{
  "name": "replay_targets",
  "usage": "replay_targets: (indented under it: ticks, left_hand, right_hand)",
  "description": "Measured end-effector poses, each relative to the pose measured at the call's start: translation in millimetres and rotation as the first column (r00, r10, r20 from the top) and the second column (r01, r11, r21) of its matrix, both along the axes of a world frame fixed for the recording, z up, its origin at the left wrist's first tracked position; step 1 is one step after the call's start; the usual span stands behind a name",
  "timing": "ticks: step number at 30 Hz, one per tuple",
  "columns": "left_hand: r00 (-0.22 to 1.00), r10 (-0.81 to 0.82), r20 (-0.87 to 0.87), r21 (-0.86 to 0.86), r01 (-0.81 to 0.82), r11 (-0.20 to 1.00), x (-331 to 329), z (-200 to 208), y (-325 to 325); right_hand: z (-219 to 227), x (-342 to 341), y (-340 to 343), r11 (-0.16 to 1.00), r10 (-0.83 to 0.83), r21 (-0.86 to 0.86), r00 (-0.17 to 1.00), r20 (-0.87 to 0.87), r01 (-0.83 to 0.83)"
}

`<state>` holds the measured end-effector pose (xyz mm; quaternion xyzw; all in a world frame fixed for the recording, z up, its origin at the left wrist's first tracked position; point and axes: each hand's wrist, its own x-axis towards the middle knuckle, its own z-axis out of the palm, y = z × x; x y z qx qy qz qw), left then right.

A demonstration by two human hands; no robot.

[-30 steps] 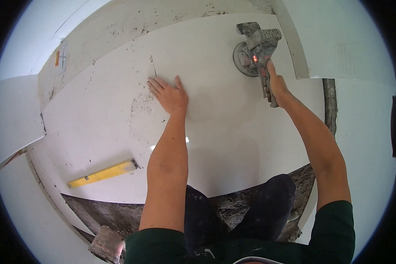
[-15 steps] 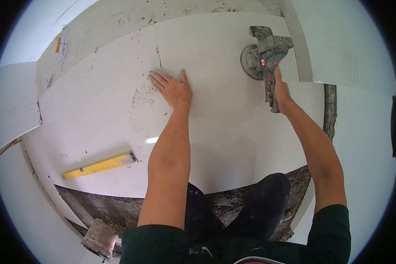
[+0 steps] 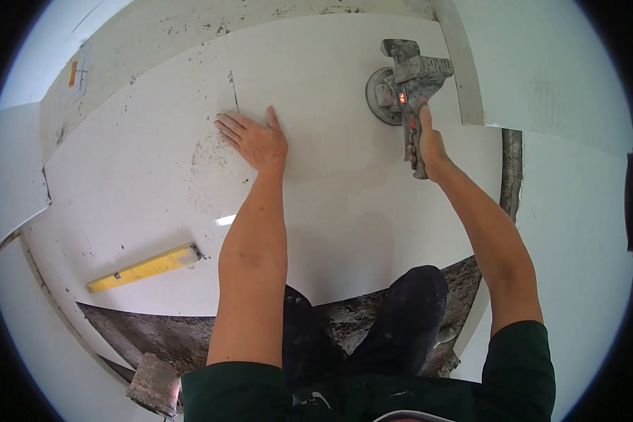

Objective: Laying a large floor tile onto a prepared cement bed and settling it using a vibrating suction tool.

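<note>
My left hand [image 3: 258, 144] lies flat with fingers spread on a large pale floor tile [image 3: 330, 176], beside the thin joint with the neighbouring tile. At the far right of the same tile, my right hand [image 3: 433, 151] is wrapped round the handle of a grimy tile vibrator [image 3: 416, 81]. The tool's round pad [image 3: 382, 97] rests on the tile, and a small red display glows on its body. Its underside is hidden. Nothing is in my left hand.
A yellow spirit level [image 3: 144, 268] lies on the left part of the tiles. Rough mortar bed [image 3: 359, 320] shows along the near edge, around my knees. A mortar-caked block-shaped object [image 3: 155, 385] stands at the near left. White walls [image 3: 563, 176] border the right side.
The whole view has shifted slightly, so everything sits a little further left in the picture. My hands and the tile vibrator keep about the same places on the tile.
</note>
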<state>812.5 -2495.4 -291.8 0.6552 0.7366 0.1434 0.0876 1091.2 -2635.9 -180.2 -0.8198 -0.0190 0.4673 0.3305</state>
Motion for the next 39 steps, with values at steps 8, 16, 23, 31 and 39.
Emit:
replay_targets:
  ticks: [8, 16, 23, 31, 39]
  left_hand:
    - [1.000, -0.014, -0.011, -0.017, 0.014, 1.000, -0.1, 0.7, -0.1]
    - [1.000, -0.022, 0.020, -0.010, 0.023, 1.000, 0.8, -0.2, 1.2]
    - [0.999, -0.036, 0.016, -0.015, 0.036, 0.999, 0.0, -1.1, 0.7]
    - [0.999, -0.045, 0.005, 0.023, 0.045, 0.999, 0.4, -0.5, 3.0]
    - [0.879, -0.471, -0.071, 0.002, 0.472, 0.881, 3.9, 8.0, 4.2]
  right_hand:
    - [-2.0, -1.7, -1.4, 1.000, -0.013, 0.003, 1.000, -0.009, 0.013]
    - [-4.1, -14.6, -3.0, 0.997, -0.080, 0.007, 0.997, -0.006, 0.080]
    - [-1.2, -29.2, -3.1, 0.990, -0.142, 0.006, 0.986, -0.088, 0.144]
    - [4.2, -27.9, 3.2, 0.991, -0.137, -0.005, 0.988, -0.068, 0.137]
    - [7.1, 3.2, 27.0, 1.000, -0.006, -0.017, 1.000, 0.006, 0.006]
